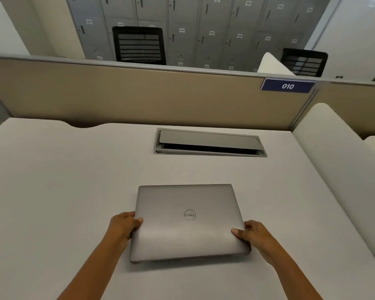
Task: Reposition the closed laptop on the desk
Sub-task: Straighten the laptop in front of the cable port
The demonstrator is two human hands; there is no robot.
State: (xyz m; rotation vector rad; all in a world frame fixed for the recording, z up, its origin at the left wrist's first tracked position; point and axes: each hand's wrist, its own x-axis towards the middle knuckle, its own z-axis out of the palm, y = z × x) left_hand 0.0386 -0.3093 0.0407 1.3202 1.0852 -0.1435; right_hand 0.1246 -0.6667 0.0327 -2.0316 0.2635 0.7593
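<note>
**Closed laptop gripped at both sides, lower centre of frame**

We see the laptop point(187, 221) shut, a matte silver-grey slab with rounded corners and a round logo at the middle of its lid. It sits in the lower centre of the frame on the pale desk point(52, 191), slightly skewed. A dark shadow band runs under its near edge; we cannot tell whether that edge is raised off the desk or resting on it.

The left hand point(123, 226) clasps the laptop's left edge: thumb laid over the lid, the other fingers curled around the side and hidden beneath. The right hand point(252, 234) mirrors it on the right edge, thumb pressed on top of the lid near the corner, fingers wrapped down the side. Both grips are closed on the laptop, not spread.

Beyond the laptop, in the middle of the frame, a cable hatch point(210, 142) is set into the desk with its flap ajar. A tan partition point(139, 94) crosses above it, carrying a blue "010" label point(288, 85) at the upper right.
</note>
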